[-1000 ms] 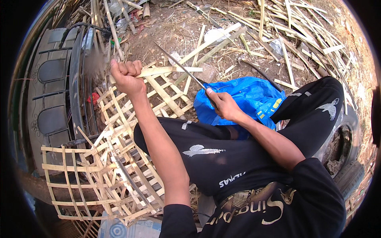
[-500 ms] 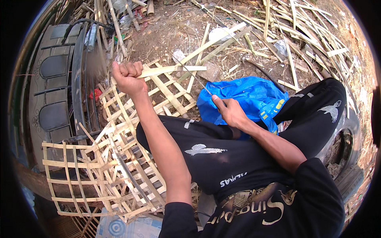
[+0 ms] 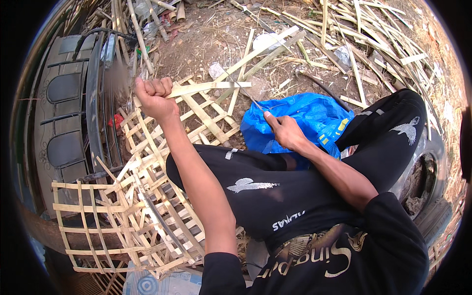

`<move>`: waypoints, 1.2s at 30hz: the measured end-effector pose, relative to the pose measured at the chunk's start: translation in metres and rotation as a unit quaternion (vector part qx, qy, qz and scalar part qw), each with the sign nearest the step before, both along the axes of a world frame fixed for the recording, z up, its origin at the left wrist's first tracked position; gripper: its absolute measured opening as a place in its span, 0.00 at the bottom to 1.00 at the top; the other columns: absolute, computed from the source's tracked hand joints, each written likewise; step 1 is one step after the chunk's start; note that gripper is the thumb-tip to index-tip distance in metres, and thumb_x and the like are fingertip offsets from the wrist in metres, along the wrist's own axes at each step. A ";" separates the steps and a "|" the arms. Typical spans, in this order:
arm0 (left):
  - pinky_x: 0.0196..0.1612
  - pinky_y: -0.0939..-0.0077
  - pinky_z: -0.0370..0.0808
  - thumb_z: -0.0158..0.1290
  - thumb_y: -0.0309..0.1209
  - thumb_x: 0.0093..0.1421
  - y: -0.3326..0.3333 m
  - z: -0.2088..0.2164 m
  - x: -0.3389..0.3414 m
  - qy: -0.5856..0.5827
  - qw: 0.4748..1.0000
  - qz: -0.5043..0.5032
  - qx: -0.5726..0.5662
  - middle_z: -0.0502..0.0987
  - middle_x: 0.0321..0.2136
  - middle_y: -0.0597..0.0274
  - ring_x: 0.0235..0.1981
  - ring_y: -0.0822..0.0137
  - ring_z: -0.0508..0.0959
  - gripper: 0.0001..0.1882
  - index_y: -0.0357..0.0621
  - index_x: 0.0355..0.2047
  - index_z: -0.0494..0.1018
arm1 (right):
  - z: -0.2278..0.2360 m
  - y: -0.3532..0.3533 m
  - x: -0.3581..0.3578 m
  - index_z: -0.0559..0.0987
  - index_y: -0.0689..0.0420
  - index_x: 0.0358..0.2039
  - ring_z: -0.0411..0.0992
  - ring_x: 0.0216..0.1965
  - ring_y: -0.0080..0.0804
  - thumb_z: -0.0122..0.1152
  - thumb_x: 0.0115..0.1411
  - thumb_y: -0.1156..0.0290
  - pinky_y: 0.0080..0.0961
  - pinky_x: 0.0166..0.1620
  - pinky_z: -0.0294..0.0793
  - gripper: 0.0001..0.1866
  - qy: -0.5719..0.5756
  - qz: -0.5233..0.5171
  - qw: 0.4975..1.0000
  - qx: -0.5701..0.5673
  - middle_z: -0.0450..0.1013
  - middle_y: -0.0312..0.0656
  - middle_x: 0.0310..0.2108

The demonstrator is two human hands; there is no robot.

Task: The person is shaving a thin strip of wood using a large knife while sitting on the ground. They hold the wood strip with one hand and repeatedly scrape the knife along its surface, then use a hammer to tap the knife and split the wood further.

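Observation:
My left hand [image 3: 157, 98] is raised at the left, its fingers wrapped round one end of a pale bamboo strip [image 3: 196, 88]. The strip's free end reaches right, over the bare ground ahead of my knees. My right hand [image 3: 286, 131] grips a thin knife [image 3: 251, 100] above a blue plastic sheet [image 3: 295, 115] lying between my legs. The knife's narrow blade slants up and left and crosses the strip near its free end. Whether the edge bites into the strip, I cannot tell. The knife's handle is mostly hidden in my fist.
Woven bamboo lattice pieces [image 3: 98, 209] lie at my left, against my knee. A dark metal frame with panels [image 3: 65, 93] stands beyond them. Split bamboo strips [image 3: 383, 64] are heaped at the far right. An old tyre [image 3: 435, 167] sits beside my right leg.
The view has shifted slightly. Both hands keep nearly the same pose, and the knife still crosses the strip near its free end.

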State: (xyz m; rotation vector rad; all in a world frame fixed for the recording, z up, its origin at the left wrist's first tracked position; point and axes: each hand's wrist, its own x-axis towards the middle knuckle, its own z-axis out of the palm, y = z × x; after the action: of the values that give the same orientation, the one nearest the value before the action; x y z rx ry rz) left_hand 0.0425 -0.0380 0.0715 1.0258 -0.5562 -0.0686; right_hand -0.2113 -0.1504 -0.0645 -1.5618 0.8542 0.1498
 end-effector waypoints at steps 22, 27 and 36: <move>0.23 0.70 0.45 0.40 0.38 0.69 -0.014 0.001 -0.005 -0.025 0.999 -0.018 0.014 0.41 0.10 0.72 0.14 0.73 0.39 0.26 0.54 0.14 0.43 | -0.029 -0.011 0.007 0.71 0.59 0.16 0.65 0.12 0.28 0.43 0.68 0.37 0.29 0.19 0.65 0.38 -0.015 -0.012 1.000 -0.020 0.66 0.40 0.12; 0.17 0.73 0.43 0.42 0.37 0.69 -0.023 0.001 -0.003 -0.048 0.998 -0.037 0.001 0.44 0.10 0.74 0.12 0.76 0.40 0.28 0.54 0.14 0.45 | -0.011 -0.020 0.002 0.67 0.56 0.16 0.61 0.08 0.27 0.40 0.69 0.38 0.28 0.15 0.61 0.36 -0.118 -0.081 0.986 0.088 0.61 0.38 0.08; 0.17 0.74 0.43 0.42 0.36 0.69 -0.028 0.001 -0.002 -0.039 0.997 -0.066 -0.011 0.45 0.09 0.74 0.12 0.77 0.40 0.27 0.53 0.13 0.45 | 0.011 -0.003 -0.004 0.66 0.56 0.15 0.60 0.12 0.22 0.41 0.71 0.41 0.26 0.17 0.59 0.35 -0.121 -0.012 0.988 0.092 0.60 0.34 0.12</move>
State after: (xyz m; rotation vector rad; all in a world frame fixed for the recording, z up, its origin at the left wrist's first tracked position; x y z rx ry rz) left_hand 0.0401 -0.0663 0.0726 0.9718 -0.6942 -0.1404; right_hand -0.2154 -0.1533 -0.0536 -1.3636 0.6490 0.0193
